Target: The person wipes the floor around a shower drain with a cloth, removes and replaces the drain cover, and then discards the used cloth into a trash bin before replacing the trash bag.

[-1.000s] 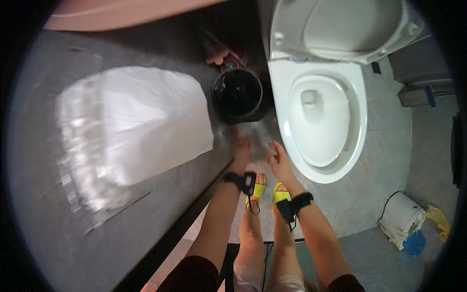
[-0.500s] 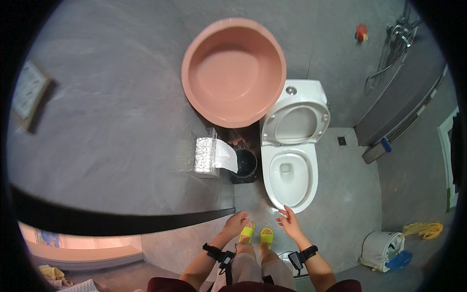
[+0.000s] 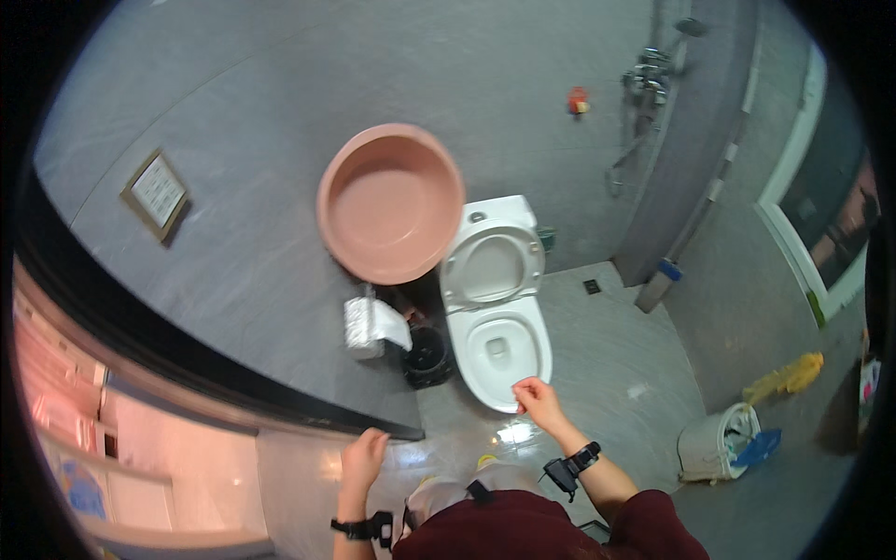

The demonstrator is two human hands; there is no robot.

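Observation:
Loosely bent, the fingers of my right hand hang above the front rim of a white toilet, and I see nothing held in them. The toilet's lid and seat are raised, showing the bowl. Off to the left, my left hand is up beside the end of a dark door frame edge, empty as far as it shows. Each wrist wears a black strap with a small device. My yellow slippers are mostly hidden below me.
A large pink basin is at the wall left of the toilet. Below it are a tissue box and black bin. A white bucket with a blue item stands right, near a yellow cloth. Shower fittings are far right.
The view has tilted up, showing more wall and window. My left hand has moved left, away from my right. My right hand's fingers are more bent over the toilet rim.

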